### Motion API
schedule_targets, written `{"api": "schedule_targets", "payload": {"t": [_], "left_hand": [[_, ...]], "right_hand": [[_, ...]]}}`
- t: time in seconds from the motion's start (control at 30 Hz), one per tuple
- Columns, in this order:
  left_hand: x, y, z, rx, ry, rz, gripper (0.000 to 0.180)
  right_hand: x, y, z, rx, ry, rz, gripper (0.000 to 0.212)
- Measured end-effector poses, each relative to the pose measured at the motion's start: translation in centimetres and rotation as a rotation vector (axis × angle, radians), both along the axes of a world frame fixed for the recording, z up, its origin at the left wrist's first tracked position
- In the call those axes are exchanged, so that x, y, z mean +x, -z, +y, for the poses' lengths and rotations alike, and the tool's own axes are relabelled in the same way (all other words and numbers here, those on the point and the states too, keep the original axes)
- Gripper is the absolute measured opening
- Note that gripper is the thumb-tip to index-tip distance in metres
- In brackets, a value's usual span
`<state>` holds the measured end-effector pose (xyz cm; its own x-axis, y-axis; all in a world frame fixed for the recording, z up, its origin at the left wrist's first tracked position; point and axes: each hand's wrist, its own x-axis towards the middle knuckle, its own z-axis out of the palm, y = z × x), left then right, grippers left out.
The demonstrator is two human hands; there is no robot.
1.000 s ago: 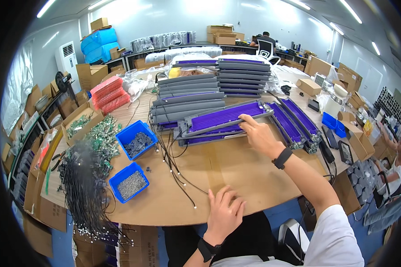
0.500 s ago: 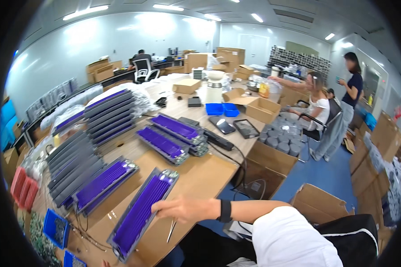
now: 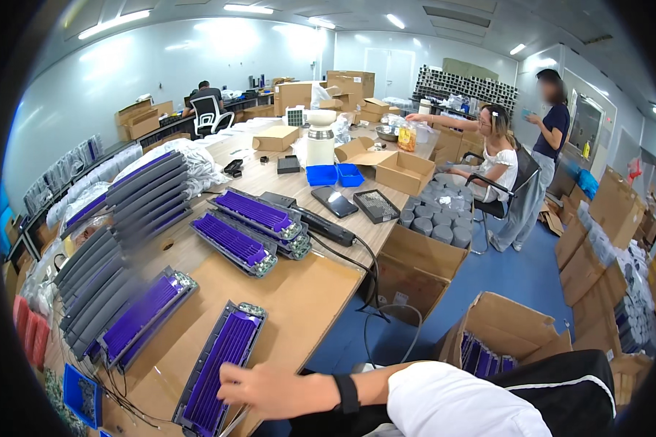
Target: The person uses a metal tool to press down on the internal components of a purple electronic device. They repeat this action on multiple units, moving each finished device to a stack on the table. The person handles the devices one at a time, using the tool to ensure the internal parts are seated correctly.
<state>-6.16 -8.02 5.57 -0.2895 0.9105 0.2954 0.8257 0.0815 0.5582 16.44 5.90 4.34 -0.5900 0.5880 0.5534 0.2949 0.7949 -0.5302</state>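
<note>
One hand [image 3: 259, 386] is reaching across from the lower right, wrist banded in black, and is resting its fingers against the long side of a grey tray [image 3: 222, 368] filled with purple ribbed parts. The fingers are lying loosely curled on the tray's edge rather than clamping it; which hand this is cannot be told for certain, though it is coming across as the right one. The other hand is lying outside the picture.

The tray is sitting on the wooden worktop [image 3: 299, 295], its near end close to the worktop's front edge just below the hand. Beyond the hand, bare wood is stretching open toward the far right corner.

To the far side of the tray, a second purple tray [image 3: 142, 317] is lying just beside it, and stacked grey trays [image 3: 98, 280] are crowding past that. Further ahead, two more purple trays [image 3: 251, 229] are lying side by side. A black cable [image 3: 368, 273] is hanging over the worktop's edge, and an open cardboard box [image 3: 499, 331] is standing on the floor near the forearm.
</note>
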Motion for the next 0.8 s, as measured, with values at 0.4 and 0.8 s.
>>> {"api": "schedule_targets", "payload": {"t": [0.4, 0.8], "left_hand": [[2.8, -4.5, -1.2, -0.045, 0.216, 0.065, 0.026], [2.5, -4.1, -6.6, -0.196, 0.007, 0.022, 0.025]], "right_hand": [[-9.9, 2.6, -2.0, -0.482, -0.078, 0.036, 0.011], [-9.5, 2.6, -3.3, -0.412, -0.089, 0.044, 0.015]]}}
